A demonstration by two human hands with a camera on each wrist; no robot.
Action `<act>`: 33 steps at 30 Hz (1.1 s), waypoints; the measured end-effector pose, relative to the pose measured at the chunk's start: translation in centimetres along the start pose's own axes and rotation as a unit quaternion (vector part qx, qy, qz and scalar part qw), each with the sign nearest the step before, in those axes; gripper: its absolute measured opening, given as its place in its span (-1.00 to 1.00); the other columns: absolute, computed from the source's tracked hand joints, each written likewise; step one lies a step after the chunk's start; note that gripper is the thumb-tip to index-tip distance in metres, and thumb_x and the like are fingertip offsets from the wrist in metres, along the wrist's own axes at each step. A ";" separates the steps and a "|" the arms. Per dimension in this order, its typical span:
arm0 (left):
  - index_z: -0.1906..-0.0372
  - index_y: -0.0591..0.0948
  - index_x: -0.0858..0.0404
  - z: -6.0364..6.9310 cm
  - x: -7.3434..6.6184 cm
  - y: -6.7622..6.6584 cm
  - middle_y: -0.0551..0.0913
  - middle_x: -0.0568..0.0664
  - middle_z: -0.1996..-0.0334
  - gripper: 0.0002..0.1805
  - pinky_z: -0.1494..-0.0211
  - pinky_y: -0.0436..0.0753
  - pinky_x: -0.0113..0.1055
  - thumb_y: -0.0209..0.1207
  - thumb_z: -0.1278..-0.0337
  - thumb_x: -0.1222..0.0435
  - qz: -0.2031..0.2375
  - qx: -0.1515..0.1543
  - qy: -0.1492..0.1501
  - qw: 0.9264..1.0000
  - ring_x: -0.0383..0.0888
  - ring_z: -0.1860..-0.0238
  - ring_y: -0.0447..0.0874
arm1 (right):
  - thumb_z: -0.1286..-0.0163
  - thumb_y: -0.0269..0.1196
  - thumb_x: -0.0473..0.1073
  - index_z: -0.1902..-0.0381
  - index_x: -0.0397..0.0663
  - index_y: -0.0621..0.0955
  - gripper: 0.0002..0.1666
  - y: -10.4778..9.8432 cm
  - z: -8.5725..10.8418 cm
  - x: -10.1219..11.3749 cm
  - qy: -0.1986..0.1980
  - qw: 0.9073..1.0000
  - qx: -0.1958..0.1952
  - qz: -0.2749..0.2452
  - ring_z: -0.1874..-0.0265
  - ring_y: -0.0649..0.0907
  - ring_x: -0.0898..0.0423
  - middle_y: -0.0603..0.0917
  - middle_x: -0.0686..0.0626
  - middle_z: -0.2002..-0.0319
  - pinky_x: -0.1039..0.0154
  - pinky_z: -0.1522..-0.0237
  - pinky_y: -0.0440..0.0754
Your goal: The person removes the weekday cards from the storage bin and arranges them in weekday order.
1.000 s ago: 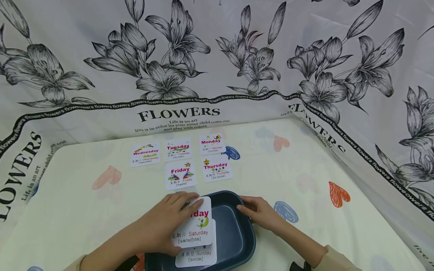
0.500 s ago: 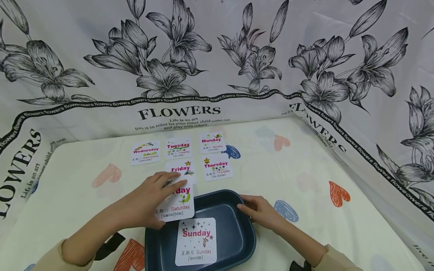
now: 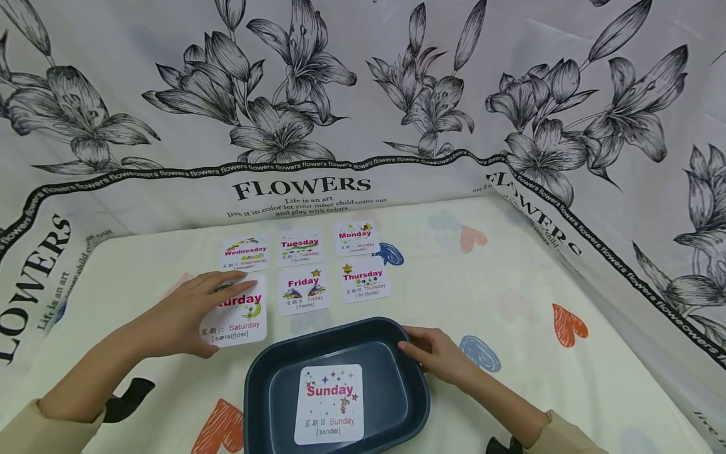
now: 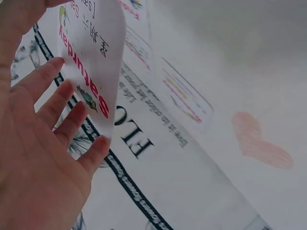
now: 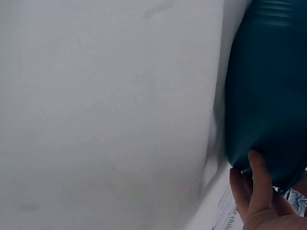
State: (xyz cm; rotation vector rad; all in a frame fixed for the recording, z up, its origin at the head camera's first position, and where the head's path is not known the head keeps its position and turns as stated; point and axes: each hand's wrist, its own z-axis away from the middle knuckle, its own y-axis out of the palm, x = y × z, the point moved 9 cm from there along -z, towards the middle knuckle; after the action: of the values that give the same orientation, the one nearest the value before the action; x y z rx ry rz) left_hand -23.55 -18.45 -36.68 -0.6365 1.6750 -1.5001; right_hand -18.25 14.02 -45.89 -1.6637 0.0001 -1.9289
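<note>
My left hand [image 3: 170, 318] holds the white Saturday card [image 3: 241, 325] by its edges, thumb at the bottom and fingers along the top. The card hovers just below the Wednesday card [image 3: 245, 253] and left of the Friday card [image 3: 303, 291]. In the left wrist view the same hand [image 4: 53, 158] has its fingertips against the tilted card [image 4: 103, 62]. With thumb over the rim, my right hand [image 3: 439, 356] grips the upper right corner of a dark blue tray [image 3: 388, 391]. Inside that tray lies the Sunday card [image 3: 329, 413].
Tuesday [image 3: 300, 248], Monday [image 3: 356, 238] and Thursday [image 3: 365, 282] cards lie on the cream tablecloth [image 3: 454, 284], which is printed with hearts and blue scribbles. Behind stands a flower-printed curtain [image 3: 408, 126].
My left hand has lifted the Saturday card out of the tray and carried it left and away from me. The Sunday card beneath is now uncovered. The right hand stays on the tray.
</note>
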 end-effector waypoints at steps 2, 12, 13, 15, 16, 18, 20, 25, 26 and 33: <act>-0.35 0.28 -0.04 0.1 0.7 0.1 0.25 0.10 -0.30 0.24 -0.18 0.16 0.26 0.60 0.83 0.21 0.013 0.004 -0.006 1.000 0.19 -0.27 0.13 | -0.37 0.11 -0.11 -0.22 -0.29 0.40 -0.46 0.0 0.0 0.0 0.000 1.000 0.000 0.000 0.15 0.67 -0.11 0.54 -0.31 -0.07 0.24 0.43 0.66; -0.34 0.29 0.05 -1.2 3.2 2.7 0.21 0.16 -0.32 0.17 -0.15 0.28 0.24 0.58 0.70 0.20 0.037 0.036 -0.007 0.999 0.23 -0.29 0.11 | -0.37 0.11 -0.11 -0.22 -0.30 0.40 -0.46 -0.1 0.1 0.0 0.001 1.000 -0.002 0.001 0.14 0.66 -0.13 0.54 -0.31 -0.07 0.24 0.43 0.66; -0.35 0.28 0.06 -1.5 3.5 3.2 0.21 0.16 -0.32 0.16 -0.14 0.31 0.23 0.57 0.68 0.21 0.042 0.044 -0.010 0.998 0.23 -0.29 0.11 | -0.37 0.11 -0.11 -0.22 -0.30 0.40 -0.46 -0.1 0.2 0.0 0.001 1.000 -0.002 0.000 0.14 0.66 -0.13 0.54 -0.31 -0.07 0.24 0.43 0.66; -0.35 0.28 0.07 -2.0 4.1 4.3 0.20 0.17 -0.33 0.15 -0.14 0.34 0.22 0.56 0.64 0.21 0.056 0.056 -0.012 0.997 0.25 -0.30 0.09 | -0.37 0.11 -0.11 -0.22 -0.30 0.40 -0.46 -0.2 0.2 0.0 0.003 1.000 -0.003 -0.001 0.14 0.66 -0.12 0.54 -0.31 -0.07 0.24 0.43 0.66; -0.35 0.28 0.08 -2.2 4.3 4.7 0.19 0.17 -0.33 0.14 -0.15 0.33 0.23 0.55 0.63 0.21 0.061 0.060 -0.013 0.996 0.26 -0.30 0.08 | -0.37 0.11 -0.11 -0.22 -0.29 0.40 -0.46 -0.2 0.2 0.0 0.003 1.000 -0.003 -0.001 0.13 0.66 -0.12 0.53 -0.31 -0.08 0.24 0.43 0.66; -0.35 0.28 0.08 -2.6 4.7 5.4 0.19 0.18 -0.33 0.12 -0.15 0.31 0.24 0.54 0.61 0.19 0.069 0.065 -0.016 0.995 0.27 -0.30 0.07 | -0.37 0.11 -0.10 -0.22 -0.30 0.40 -0.45 -0.2 0.1 0.0 0.006 1.000 -0.003 -0.001 0.13 0.66 -0.12 0.53 -0.31 -0.08 0.25 0.42 0.66; -0.35 0.27 0.08 -2.9 5.1 5.8 0.19 0.19 -0.32 0.11 -0.14 0.32 0.24 0.53 0.58 0.17 0.073 0.068 -0.017 0.995 0.28 -0.29 0.09 | -0.37 0.11 -0.09 -0.23 -0.29 0.40 -0.45 -0.2 0.1 0.0 0.007 1.000 -0.003 0.001 0.11 0.65 -0.12 0.53 -0.31 -0.09 0.25 0.41 0.66; -0.37 0.23 0.14 -3.7 6.0 6.3 0.15 0.23 -0.32 0.11 -0.16 0.28 0.25 0.51 0.51 0.16 0.091 0.084 -0.022 0.992 0.31 -0.27 0.07 | -0.36 0.12 -0.09 -0.22 -0.29 0.40 -0.45 -0.1 -0.1 0.0 0.005 1.000 -0.004 0.001 0.12 0.66 -0.11 0.54 -0.30 -0.08 0.26 0.40 0.66; -0.37 0.22 0.14 -3.8 6.2 6.3 0.14 0.23 -0.32 0.11 -0.17 0.27 0.26 0.51 0.51 0.17 0.094 0.088 -0.024 0.991 0.32 -0.28 0.05 | -0.37 0.12 -0.09 -0.22 -0.29 0.40 -0.45 -0.1 -0.1 0.0 0.004 1.000 -0.003 0.000 0.13 0.66 -0.10 0.54 -0.29 -0.08 0.25 0.40 0.66; -0.37 0.23 0.15 -4.4 6.9 6.8 0.13 0.25 -0.33 0.12 -0.15 0.26 0.29 0.51 0.53 0.16 0.088 0.109 -0.032 0.990 0.35 -0.28 0.04 | -0.37 0.11 -0.11 -0.22 -0.30 0.40 -0.46 0.0 0.0 0.0 0.005 1.000 -0.004 -0.004 0.12 0.66 -0.11 0.54 -0.30 -0.08 0.25 0.39 0.66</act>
State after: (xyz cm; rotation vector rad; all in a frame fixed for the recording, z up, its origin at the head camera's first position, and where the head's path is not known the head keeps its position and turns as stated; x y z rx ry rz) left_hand -30.17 -20.11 -44.87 -0.4049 1.4537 -1.4925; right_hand -18.28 14.03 -45.84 -1.6622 0.0045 -1.9452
